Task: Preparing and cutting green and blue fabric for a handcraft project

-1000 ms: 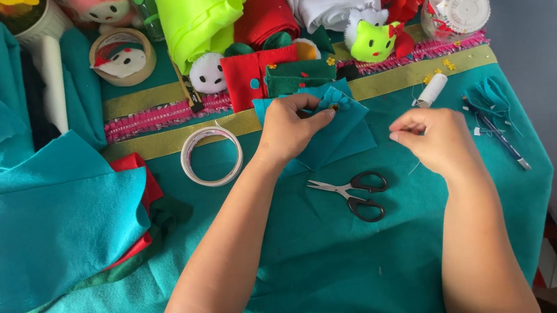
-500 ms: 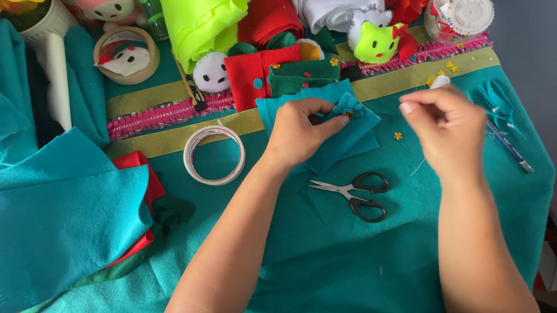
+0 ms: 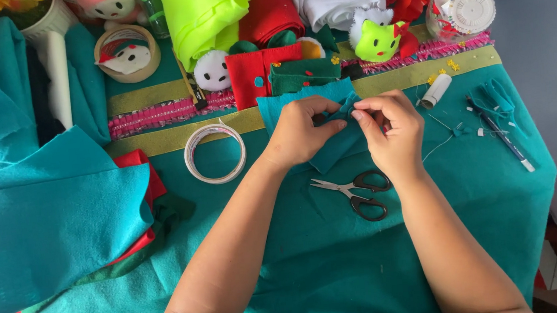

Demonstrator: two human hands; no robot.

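We see both forearms reach up from the bottom edge and meet over the middle of the tabletop (image 3: 343, 278), wrists bent inward. The left hand (image 3: 300, 134) curls over a folded teal felt piece (image 3: 331, 148), its fingers narrow and pinching the fold at the top. The right hand (image 3: 394, 133) faces it, thumb and forefinger pressed together on the same fold, the fingertips of both hands nearly touching. We cannot tell whether a needle sits between the right fingers.

The felt lies partly under both palms; its long axis runs slanted from upper left, beyond the left fingers, down to a corner that points toward us between the wrists.

Just below the fingers, scissors (image 3: 355, 193) lie shut on the tabletop, blades pointing left. A tape roll (image 3: 215, 153) lies left of the left fingers. A white spool (image 3: 435, 90) sits right of the right fingers, a thin thread (image 3: 436, 149) trailing near them.
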